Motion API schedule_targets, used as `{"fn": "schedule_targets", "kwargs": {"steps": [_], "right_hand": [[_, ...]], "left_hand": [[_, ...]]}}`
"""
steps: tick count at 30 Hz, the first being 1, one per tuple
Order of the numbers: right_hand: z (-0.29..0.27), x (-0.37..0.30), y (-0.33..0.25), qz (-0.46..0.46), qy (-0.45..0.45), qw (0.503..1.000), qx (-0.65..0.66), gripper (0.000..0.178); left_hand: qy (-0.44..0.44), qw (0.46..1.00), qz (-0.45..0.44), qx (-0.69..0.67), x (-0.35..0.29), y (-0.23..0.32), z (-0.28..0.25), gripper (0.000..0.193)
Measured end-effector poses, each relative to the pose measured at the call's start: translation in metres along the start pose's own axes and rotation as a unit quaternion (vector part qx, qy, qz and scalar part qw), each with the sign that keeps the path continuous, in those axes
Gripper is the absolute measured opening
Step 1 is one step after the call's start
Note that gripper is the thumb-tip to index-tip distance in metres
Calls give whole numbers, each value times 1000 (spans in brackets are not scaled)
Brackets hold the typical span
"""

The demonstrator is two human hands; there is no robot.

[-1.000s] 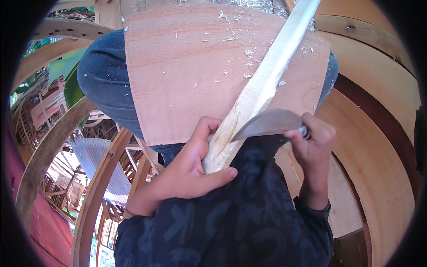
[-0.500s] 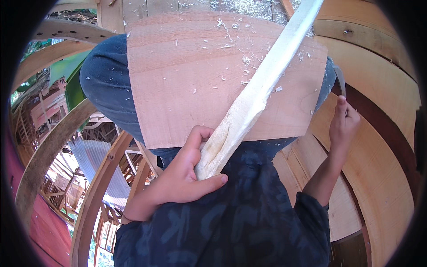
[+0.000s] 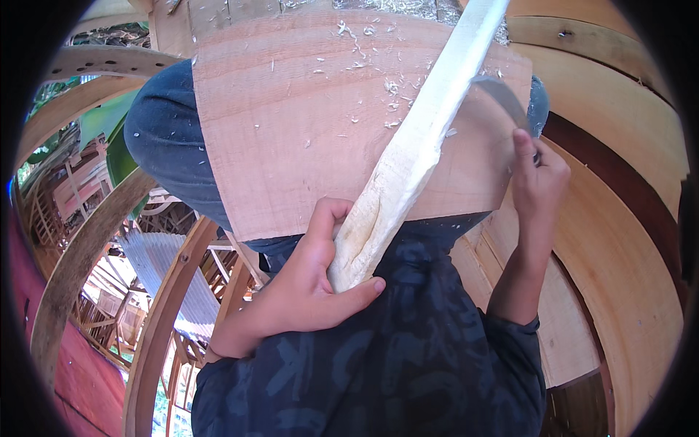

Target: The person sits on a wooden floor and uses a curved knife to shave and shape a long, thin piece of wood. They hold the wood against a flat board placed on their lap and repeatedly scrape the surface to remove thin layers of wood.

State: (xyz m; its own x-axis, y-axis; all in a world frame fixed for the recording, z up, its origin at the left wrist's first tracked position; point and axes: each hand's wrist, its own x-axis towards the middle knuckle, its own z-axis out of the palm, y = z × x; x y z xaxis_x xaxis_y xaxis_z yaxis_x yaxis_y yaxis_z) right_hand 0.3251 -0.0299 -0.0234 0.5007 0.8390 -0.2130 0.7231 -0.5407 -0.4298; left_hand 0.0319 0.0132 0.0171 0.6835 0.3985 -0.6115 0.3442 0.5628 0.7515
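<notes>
My left hand (image 3: 309, 280) is closed round the near end of a long, pale, roughly shaved length of wood (image 3: 408, 156). It slants from my lap up to the far right, over a flat wooden board (image 3: 284, 131) lying across my knees. On the right, my right hand (image 3: 537, 175) grips a knife with a curved blade (image 3: 504, 98); its handle is mostly hidden in the fist. The blade's tip is close to the right edge of the pale wood; whether they touch I cannot tell. Small white shavings (image 3: 393, 87) are scattered over the board.
Broad curved planks (image 3: 619, 226) rise along my right side. At the left stand bent wooden ribs (image 3: 91, 255), with corrugated sheeting (image 3: 171, 277) and timber framing beyond them. A red panel (image 3: 84, 379) shows at the lower left. More shavings cover the boards past my knees.
My right hand has swung the curved knife left and inward, from outside my right knee to beside the pale wood. The left hand keeps its hold, and the view has shifted slightly.
</notes>
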Motion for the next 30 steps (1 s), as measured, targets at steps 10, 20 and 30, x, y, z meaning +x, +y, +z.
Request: {"fn": "schedule_targets", "kwargs": {"steps": [10,20,30], "right_hand": [[-5,-44,-33,-135,-124,982,36,64],[-19,-15,27,16,-4,999,50,60],[1,-35,-15,-128,-75,989,4,61]], "left_hand": [[21,999,24,19,4,-3,5,65],[20,999,28,40,3,-6,0,66],[24,999,16,16,5,-2,4,66]]}}
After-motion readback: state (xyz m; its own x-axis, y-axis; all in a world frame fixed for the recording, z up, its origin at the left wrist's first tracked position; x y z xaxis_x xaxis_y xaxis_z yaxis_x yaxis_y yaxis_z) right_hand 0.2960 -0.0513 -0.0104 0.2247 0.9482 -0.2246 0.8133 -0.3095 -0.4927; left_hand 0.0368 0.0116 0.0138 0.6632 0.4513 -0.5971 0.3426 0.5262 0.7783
